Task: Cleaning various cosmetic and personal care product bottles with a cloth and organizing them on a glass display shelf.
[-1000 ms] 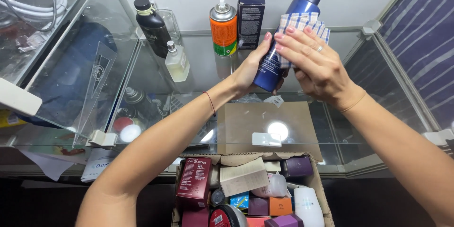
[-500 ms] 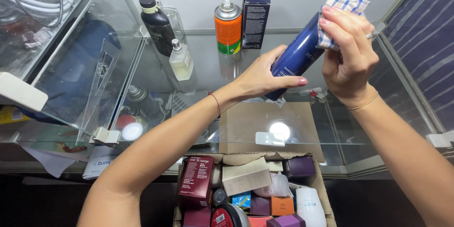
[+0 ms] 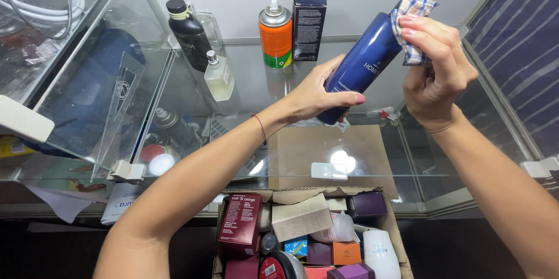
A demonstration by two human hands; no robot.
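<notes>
— Where's the bottle?
— My left hand [image 3: 317, 96] grips the tilted blue pump bottle [image 3: 365, 61] above the glass counter [image 3: 256, 84], toward its back edge.
— Your right?
— My right hand [image 3: 434, 75] pinches a checked cloth [image 3: 410, 14] against its neck.

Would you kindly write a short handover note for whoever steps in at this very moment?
Left hand: grips the lower body of the tall dark blue plastic pump bottle, held tilted above the glass shelf.
Right hand: presses a small checked cloth against the bottle's shoulder, just below the pump head.
Done: an orange spray can, a dark box, a black bottle and a clear perfume bottle stand on the shelf.
Left: the open cardboard box below holds many small packages.
</notes>
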